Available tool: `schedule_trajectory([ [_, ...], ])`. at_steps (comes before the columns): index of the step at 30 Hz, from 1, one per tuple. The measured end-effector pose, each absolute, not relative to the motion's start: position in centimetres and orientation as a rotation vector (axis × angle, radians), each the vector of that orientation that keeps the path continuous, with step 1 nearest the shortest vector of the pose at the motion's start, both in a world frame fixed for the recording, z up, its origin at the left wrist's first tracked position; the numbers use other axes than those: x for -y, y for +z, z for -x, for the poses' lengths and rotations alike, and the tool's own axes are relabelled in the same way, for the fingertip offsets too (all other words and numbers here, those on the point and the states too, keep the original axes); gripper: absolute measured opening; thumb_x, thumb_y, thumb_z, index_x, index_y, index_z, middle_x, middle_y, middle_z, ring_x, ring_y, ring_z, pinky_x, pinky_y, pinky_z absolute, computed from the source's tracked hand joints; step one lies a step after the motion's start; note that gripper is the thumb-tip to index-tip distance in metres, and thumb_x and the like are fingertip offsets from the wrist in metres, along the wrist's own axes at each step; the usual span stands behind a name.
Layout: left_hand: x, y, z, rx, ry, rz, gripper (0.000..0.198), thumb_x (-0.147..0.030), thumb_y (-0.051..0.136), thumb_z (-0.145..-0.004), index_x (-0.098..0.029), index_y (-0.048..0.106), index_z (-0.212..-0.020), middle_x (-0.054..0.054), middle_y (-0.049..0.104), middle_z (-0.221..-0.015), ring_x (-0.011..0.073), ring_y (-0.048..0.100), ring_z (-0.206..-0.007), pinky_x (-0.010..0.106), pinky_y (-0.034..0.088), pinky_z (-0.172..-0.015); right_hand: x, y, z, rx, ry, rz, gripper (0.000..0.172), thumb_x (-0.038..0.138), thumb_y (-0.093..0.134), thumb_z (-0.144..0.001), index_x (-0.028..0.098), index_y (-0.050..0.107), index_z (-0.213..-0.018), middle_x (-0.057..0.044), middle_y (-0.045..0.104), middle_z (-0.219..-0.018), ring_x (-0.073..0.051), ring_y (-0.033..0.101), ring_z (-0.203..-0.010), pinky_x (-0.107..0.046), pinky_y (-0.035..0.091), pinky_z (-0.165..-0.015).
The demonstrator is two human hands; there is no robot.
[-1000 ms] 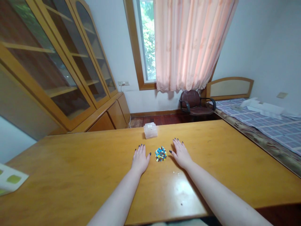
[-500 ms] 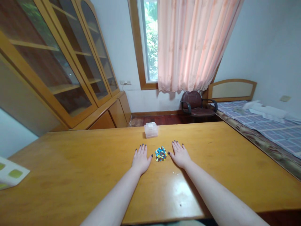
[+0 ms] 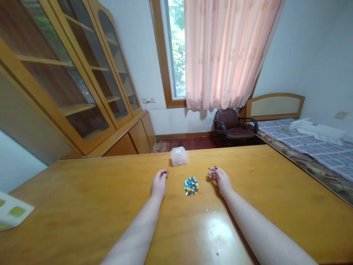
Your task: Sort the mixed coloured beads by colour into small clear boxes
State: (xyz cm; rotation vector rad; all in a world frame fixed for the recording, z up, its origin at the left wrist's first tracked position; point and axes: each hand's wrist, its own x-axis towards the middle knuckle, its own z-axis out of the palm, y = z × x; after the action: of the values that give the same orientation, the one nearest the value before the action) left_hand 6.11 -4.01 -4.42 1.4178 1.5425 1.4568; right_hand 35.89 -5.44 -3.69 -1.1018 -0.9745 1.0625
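Both hands are over the wooden table (image 3: 82,191) and the little heap of coloured pieces (image 3: 191,185) sits right between them, blue, yellow, red and white bits packed in a tight mound on the bare wood. The left hand (image 3: 159,183) is just to the left of the heap, apart from it, with its fingers (image 3: 164,172) curled in narrow towards the palm like a loose fist, dark nails showing at the tips, and nothing visible inside. Over on the other side the right hand (image 3: 221,178) is near the heap but not touching it, knuckles up, fingers bent and drawn close to the thumb. Whether a piece is pinched there is too small to tell.

Look beyond the heap, towards the far edge of the table: a small clear plastic box (image 3: 178,156) stands there with its lid on, nearer the left hand than the right, clear of both. Both forearms run bare up the middle of the table, over a bright patch of glare on the varnish.

At the far left edge lies a white sheet with green squares (image 3: 13,213). Behind the table, a glass-fronted wooden cabinet (image 3: 68,73) lines the left wall, a pink curtain (image 3: 223,55) hangs at the window, a dark armchair (image 3: 233,125) stands beneath it, and a bed (image 3: 317,147) with a checked cover runs along the right
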Motion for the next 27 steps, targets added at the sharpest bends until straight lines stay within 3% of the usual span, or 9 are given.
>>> schedule_trajectory([
  [3, 1.8, -4.2, -6.2, -1.491, 1.687, -1.184, 0.031, -0.037, 0.041, -0.081, -0.015, 0.059, -0.091, 0.009, 0.068, -0.089, 0.0186, 0.065, -0.083, 0.033, 0.052, -0.076, 4.4, -3.3, -35.3, 0.825, 1.123, 1.001, 0.044, 0.058, 0.065, -0.065, 0.016, 0.066, -0.076, -0.003, 0.062, -0.061, -0.015, 0.055, -0.054, -0.03, 0.045, -0.056],
  [7, -0.2, -3.6, -7.6, -1.58, 1.765, -1.077, 0.037, -0.037, 0.031, -0.085, -0.015, 0.056, -0.102, 0.01, 0.067, -0.099, 0.0174, 0.065, -0.091, 0.031, 0.051, -0.081, 2.3, -3.1, -33.0, 0.814, 1.096, 0.98, 0.042, 0.058, 0.059, -0.068, 0.017, 0.064, -0.076, -0.002, 0.061, -0.061, -0.016, 0.055, -0.054, -0.031, 0.046, -0.058],
  [9, -0.7, -3.4, -8.2, -1.704, 1.788, -1.121, 0.039, -0.036, 0.028, -0.087, -0.017, 0.055, -0.108, 0.01, 0.064, -0.11, 0.0176, 0.062, -0.102, 0.03, 0.048, -0.089, 0.9, -3.3, -31.4, 0.878, 1.049, 1.001, 0.043, 0.057, 0.06, -0.067, 0.018, 0.063, -0.085, -0.003, 0.064, -0.07, -0.016, 0.057, -0.059, -0.034, 0.049, -0.065],
  [12, -1.0, -3.3, -8.7, -2.005, 1.835, -1.115, 0.042, -0.037, 0.026, -0.089, -0.02, 0.052, -0.117, 0.009, 0.057, -0.125, 0.0188, 0.051, -0.119, 0.031, 0.04, -0.101, -1.4, -3.7, -29.1, 1.026, 0.966, 1.036, 0.048, 0.057, 0.057, -0.069, 0.019, 0.061, -0.098, -0.009, 0.066, -0.099, -0.021, 0.062, -0.087, -0.039, 0.048, -0.084],
  [14, -1.2, -3.5, -8.8, -2.099, 1.764, -1.075, 0.045, -0.037, 0.024, -0.09, -0.02, 0.048, -0.125, 0.01, 0.053, -0.131, 0.0194, 0.046, -0.124, 0.033, 0.037, -0.104, -2.7, -4.1, -28.0, 1.135, 0.939, 1.076, 0.052, 0.058, 0.053, -0.073, 0.02, 0.058, -0.109, -0.011, 0.06, -0.119, -0.023, 0.055, -0.109, -0.041, 0.042, -0.095],
  [17, -1.7, -3.9, -8.7, -1.979, 1.511, -1.232, 0.051, -0.039, 0.021, -0.093, -0.018, 0.036, -0.137, 0.01, 0.044, -0.14, 0.0172, 0.041, -0.13, 0.031, 0.035, -0.106, -4.0, -4.7, -27.4, 1.278, 0.932, 1.138, 0.06, 0.061, 0.047, -0.078, 0.023, 0.051, -0.124, -0.011, 0.05, -0.134, -0.022, 0.046, -0.123, -0.044, 0.033, -0.103],
  [23, -2.1, -4.2, -9.6, -1.775, 0.995, -1.701, 0.053, -0.038, 0.021, -0.094, -0.021, 0.025, -0.143, 0.007, 0.027, -0.15, 0.0189, 0.023, -0.139, 0.045, 0.01, -0.115, -3.8, -4.9, -28.4, 1.592, 0.929, 1.235, 0.071, 0.068, 0.034, -0.083, 0.021, 0.043, -0.135, -0.012, 0.038, -0.144, -0.021, 0.032, -0.135, -0.043, 0.021, -0.11],
  [27, -1.6, -3.9, -10.3, -1.709, 0.909, -1.761, 0.058, -0.046, 0.022, -0.093, -0.021, 0.022, -0.145, 0.008, 0.023, -0.151, 0.0199, 0.016, -0.14, 0.046, 0.004, -0.115, -3.0, -3.4, -28.4, 1.683, 0.926, 1.187, 0.064, 0.066, 0.041, -0.082, 0.026, 0.05, -0.131, -0.007, 0.046, -0.139, -0.023, 0.034, -0.133, -0.045, 0.012, -0.113],
])
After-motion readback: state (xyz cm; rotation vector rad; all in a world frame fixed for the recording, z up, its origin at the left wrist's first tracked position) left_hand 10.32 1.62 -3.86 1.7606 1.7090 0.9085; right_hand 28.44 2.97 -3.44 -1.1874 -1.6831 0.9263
